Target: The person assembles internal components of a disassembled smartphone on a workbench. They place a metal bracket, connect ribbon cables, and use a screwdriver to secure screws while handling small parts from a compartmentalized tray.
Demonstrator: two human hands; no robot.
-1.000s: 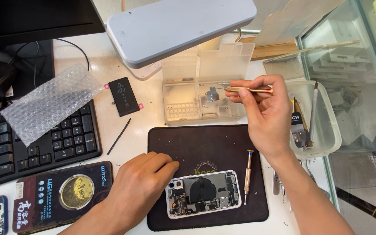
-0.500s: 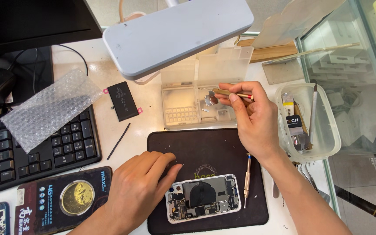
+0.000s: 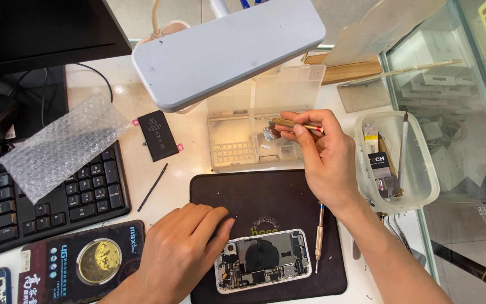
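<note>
Tweezers (image 3: 295, 124) are sitting pinched in the right hand (image 3: 324, 160), their tips gripping a small dark part (image 3: 269, 133) over the clear compartment box (image 3: 237, 146) — well above the mat. The fingers are closing tight around the tool, so the part is hanging on the tips alone. If that pinch is easing or the tips are twisting, the piece is likely dropping among the small cells of the box, or bouncing onto the white desk, where it would be hard to find.

Below, the left hand (image 3: 184, 253) is lying flat and loose on the dark work mat (image 3: 265, 194), holding nothing, its fingertips just beside the opened phone (image 3: 262, 260). The phone's exposed boards are facing up; a nudge from that hand is risking a shift of the body or a smear on the contacts. A slim screwdriver (image 3: 319, 236) is lying just beside the phone's right edge — it could roll against it. The lamp head (image 3: 226, 48) is hanging close over the box, crowding the right hand's room.
</note>
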